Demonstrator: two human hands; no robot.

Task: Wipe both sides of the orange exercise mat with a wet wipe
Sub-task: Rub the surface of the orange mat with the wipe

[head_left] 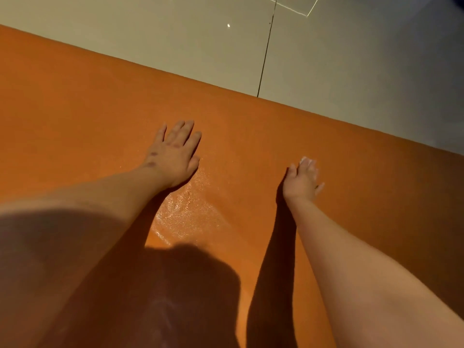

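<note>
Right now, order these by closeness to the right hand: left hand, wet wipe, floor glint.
1. Wet wipe: under the right hand, at its fingertips.
2. Left hand: to its left, flat on the mat.
3. Floor glint: beyond the mat's far edge.

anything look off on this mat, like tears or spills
Nothing looks damaged or askew. The mat lies flat on the floor; the one mark is a shiny wet patch by the left hand, which fits wiping with the wipe under the right hand.

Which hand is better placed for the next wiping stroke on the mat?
Right: the right hand presses the white wet wipe onto the orange mat; the left hand lies flat, bare.
</note>
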